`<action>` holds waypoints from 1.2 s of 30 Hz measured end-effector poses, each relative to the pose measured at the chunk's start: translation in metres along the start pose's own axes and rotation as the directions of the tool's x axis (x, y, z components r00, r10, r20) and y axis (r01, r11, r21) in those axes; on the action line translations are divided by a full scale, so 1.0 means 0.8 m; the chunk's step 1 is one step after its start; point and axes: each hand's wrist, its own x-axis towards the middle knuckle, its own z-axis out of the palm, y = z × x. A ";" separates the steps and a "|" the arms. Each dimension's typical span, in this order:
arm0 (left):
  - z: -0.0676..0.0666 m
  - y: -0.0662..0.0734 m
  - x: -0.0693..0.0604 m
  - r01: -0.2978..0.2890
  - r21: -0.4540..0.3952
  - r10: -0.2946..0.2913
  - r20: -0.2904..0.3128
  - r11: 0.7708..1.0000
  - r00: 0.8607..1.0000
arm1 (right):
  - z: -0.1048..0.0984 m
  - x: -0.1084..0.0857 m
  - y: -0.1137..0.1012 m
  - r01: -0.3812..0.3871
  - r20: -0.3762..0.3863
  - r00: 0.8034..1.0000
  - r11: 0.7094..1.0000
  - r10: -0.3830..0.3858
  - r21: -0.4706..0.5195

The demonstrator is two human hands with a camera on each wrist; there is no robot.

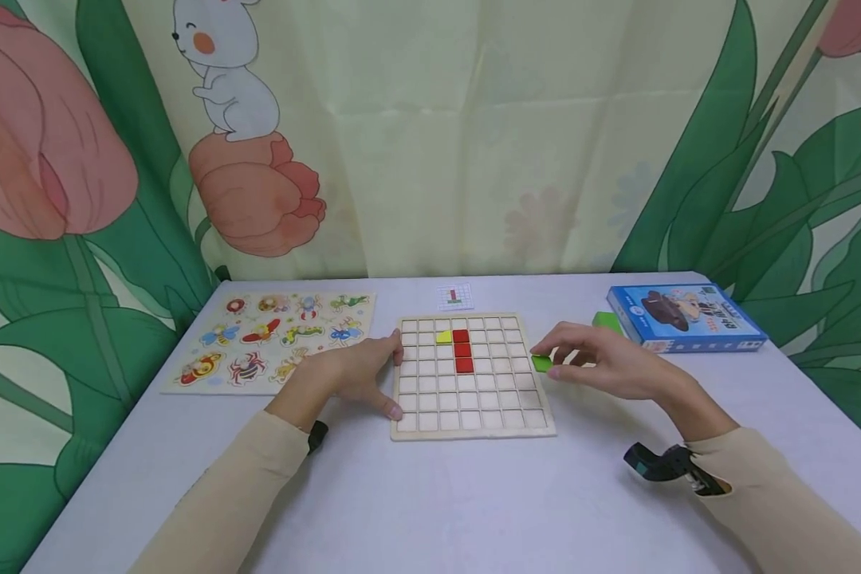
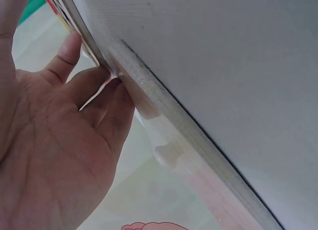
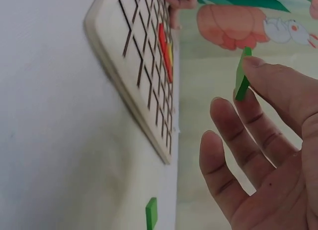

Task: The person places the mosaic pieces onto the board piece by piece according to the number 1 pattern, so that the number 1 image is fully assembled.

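Observation:
A wooden grid board [image 1: 477,399] lies flat on the table. Three red tiles [image 1: 462,350] form a column on it, with one yellow tile [image 1: 443,337] left of the top red one. My left hand [image 1: 355,371] rests against the board's left edge, thumb and fingers spread apart; in the left wrist view its fingertips [image 2: 121,88] touch an edge. Just off the board's right edge, my right hand [image 1: 603,359] pinches a green tile [image 1: 541,363] between thumb and index finger. The right wrist view shows that green tile [image 3: 242,75] raised, the other fingers loosely bent.
Behind the board lies a small pattern card [image 1: 454,296]. A sheet of cartoon insect pictures [image 1: 215,383] lies at the left. On the right is a blue box [image 1: 689,315], with a green piece [image 1: 606,320] beside it. A printed curtain [image 1: 430,159] hangs behind the table.

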 end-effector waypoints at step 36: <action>-0.002 -0.003 0.001 -0.003 0.023 0.003 0.007 1.000 1.000 | 0.065 0.094 -0.022 0.055 0.102 0.991 0.958 -0.087 0.280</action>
